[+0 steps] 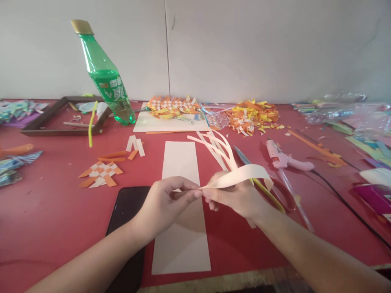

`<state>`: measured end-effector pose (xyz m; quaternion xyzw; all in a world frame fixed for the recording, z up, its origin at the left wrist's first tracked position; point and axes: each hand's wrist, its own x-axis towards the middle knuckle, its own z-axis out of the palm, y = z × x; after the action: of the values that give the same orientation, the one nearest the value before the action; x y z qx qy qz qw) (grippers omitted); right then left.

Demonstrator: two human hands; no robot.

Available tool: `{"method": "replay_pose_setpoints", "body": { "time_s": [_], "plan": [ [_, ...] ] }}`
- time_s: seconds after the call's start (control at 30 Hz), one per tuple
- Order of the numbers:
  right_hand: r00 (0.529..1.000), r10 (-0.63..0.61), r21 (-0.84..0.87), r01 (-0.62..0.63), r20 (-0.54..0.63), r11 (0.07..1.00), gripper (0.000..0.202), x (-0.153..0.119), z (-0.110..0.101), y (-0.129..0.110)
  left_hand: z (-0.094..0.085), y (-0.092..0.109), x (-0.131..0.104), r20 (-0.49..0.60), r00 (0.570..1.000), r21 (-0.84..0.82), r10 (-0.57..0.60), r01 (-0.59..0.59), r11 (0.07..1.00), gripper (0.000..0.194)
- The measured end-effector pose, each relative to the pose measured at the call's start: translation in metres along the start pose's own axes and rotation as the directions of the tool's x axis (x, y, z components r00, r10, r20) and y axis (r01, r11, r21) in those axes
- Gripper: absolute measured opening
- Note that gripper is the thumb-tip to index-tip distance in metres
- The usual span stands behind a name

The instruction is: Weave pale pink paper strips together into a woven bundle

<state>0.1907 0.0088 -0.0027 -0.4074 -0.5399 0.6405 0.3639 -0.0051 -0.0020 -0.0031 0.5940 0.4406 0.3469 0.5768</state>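
My left hand [175, 203] pinches the near end of some pale paper strips [241, 177] between thumb and fingers. Close beside it, my right hand [235, 197] is closed on the same strips, their thumbs almost touching. One strip loops over my right hand, while several others fan out beyond it. Below the hands lies a long white card [181, 244] on the red table. A black phone [130, 211] lies partly under my left forearm. Scissors [265, 191] with yellow and red handles lie behind my right hand, partly hidden by it.
A pink glue gun [284, 156] with a black cord lies at right. A green bottle [105, 77] stands by a dark frame [61, 132]. A woven orange-and-white paper piece [102, 173] lies at left. Orange and yellow scraps [253, 116] are heaped at the back.
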Motion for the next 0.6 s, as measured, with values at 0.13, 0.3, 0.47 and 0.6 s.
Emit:
{"method": "replay_pose_setpoints", "body": {
  "time_s": [0.13, 0.3, 0.47, 0.6],
  "plan": [
    [0.996, -0.089, 0.067, 0.089, -0.007, 0.994, 0.013, 0.0024, -0.0018, 0.0043, -0.0002, 0.0028, -0.0005, -0.039, 0.999, -0.006, -0.032, 0.031, 0.999, 0.021],
    [0.986, -0.145, 0.114, 0.154, -0.083, 0.982, 0.015, 0.0071, -0.0055, 0.0042, -0.0002, 0.0023, 0.0011, -0.079, 0.994, 0.0, -0.079, 0.079, 0.997, 0.023],
    [0.985, -0.116, 0.068, 0.125, -0.128, 0.99, 0.018, 0.0061, -0.0055, 0.0049, -0.001, 0.0023, 0.0018, -0.078, 0.992, -0.043, -0.1, 0.097, 0.994, 0.026],
    [0.983, -0.145, 0.091, 0.155, -0.113, 0.984, 0.016, 0.006, -0.0061, 0.0096, -0.0027, 0.0005, 0.0026, -0.037, 0.994, -0.116, -0.103, 0.098, 0.988, 0.026]
  ]
}}
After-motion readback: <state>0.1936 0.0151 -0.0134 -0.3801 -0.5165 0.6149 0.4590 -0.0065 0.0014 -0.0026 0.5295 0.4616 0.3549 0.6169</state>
